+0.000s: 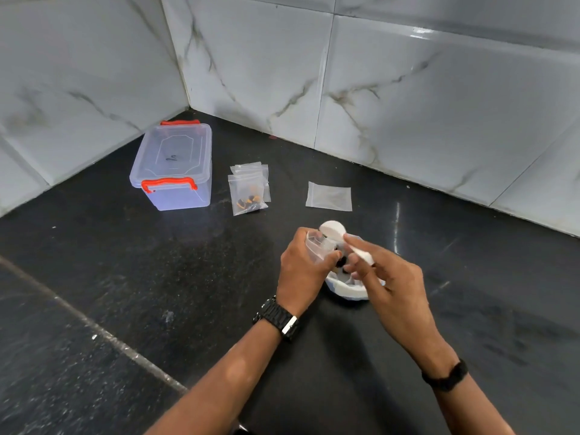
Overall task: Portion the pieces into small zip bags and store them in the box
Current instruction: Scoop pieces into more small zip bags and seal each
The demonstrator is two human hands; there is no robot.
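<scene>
Zip bag (318, 246), small and clear, sits pinched in the left hand (303, 271) above a white bowl (346, 290) on the black counter (157, 277); the right hand (389, 277) grips a white spoon (334, 230) at its mouth. Further back lie a filled bag (248, 196) and an empty bag (329, 196), then the closed clear box (174, 167) with red latches near the corner
</scene>
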